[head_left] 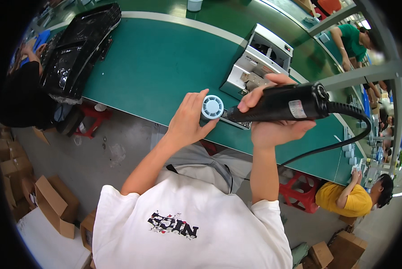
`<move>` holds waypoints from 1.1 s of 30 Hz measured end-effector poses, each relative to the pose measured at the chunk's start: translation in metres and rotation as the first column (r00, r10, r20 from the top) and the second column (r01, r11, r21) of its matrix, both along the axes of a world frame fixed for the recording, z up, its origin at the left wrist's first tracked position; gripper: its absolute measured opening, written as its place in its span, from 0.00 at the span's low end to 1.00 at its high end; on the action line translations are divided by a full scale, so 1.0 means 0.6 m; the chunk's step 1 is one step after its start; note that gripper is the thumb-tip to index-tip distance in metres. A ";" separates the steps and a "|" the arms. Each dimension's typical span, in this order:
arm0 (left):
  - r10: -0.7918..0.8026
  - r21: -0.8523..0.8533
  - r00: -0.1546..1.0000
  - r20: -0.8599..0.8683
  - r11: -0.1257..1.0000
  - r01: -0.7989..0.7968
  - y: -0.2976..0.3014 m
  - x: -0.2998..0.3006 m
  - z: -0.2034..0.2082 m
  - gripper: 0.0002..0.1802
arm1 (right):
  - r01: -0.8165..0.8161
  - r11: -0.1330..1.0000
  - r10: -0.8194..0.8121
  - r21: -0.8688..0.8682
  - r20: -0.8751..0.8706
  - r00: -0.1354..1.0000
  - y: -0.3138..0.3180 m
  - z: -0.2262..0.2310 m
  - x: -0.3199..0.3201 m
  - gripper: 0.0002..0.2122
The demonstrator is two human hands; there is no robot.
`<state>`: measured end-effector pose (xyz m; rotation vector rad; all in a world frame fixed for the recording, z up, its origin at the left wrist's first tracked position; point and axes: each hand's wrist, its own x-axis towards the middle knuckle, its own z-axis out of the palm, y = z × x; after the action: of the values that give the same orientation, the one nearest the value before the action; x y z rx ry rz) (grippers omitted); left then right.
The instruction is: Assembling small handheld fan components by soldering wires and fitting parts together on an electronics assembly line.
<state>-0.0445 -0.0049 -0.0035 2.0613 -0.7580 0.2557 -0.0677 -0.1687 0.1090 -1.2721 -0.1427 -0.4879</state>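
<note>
Between the thumb and fingers of my left hand [187, 116] is a light blue round part [212, 107] with a ring of slots on its face. My right hand [273, 133] is wrapped round a black electric screwdriver [284, 103], which lies nearly level and points left. Its nose reaches the right side of the blue part; whether the bit touches it I cannot tell. A thick black cable [366, 127] runs from the screwdriver's back end and curves down. Just beyond my right hand stands a white and grey box-shaped machine [248, 60] that looks like a screw feeder.
Black plastic-wrapped items [77, 49] lie at the left end of the green table [151, 58]. Red stools [299, 193] stand under its edge. Cardboard boxes [53, 201] fill the lower left. A person in yellow [344, 199] works at right, another in black [26, 94] sits at left.
</note>
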 end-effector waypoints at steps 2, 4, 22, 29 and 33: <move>-0.001 0.000 1.000 -0.008 1.000 0.001 0.000 -0.001 0.000 0.42 | 0.025 0.991 -0.037 0.130 0.093 0.995 -0.019 0.011 -0.023 0.50; -0.013 0.000 1.000 -0.018 1.000 0.013 -0.002 0.000 0.000 0.42 | 0.077 0.964 -0.115 0.253 0.137 0.984 -0.050 0.034 -0.056 0.47; -0.367 -0.839 0.788 -0.495 0.436 -0.325 0.027 0.292 0.106 0.33 | 0.724 0.600 -0.458 0.340 -0.596 0.659 -0.234 -0.149 -0.264 0.33; -0.044 -0.490 0.892 -0.450 0.847 -0.205 -0.158 0.529 0.157 0.49 | 0.788 0.553 -0.466 0.272 -0.683 0.563 -0.248 -0.169 -0.255 0.31; 0.029 -0.111 0.948 -0.317 0.991 -0.068 -0.302 0.687 0.162 0.39 | 0.848 0.525 -0.618 0.073 -0.652 0.439 -0.235 -0.176 -0.235 0.30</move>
<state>0.3679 -0.1859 0.0935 1.9445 -0.4840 -0.0039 -0.2085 -0.3097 0.0032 -0.9541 1.0678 -0.8415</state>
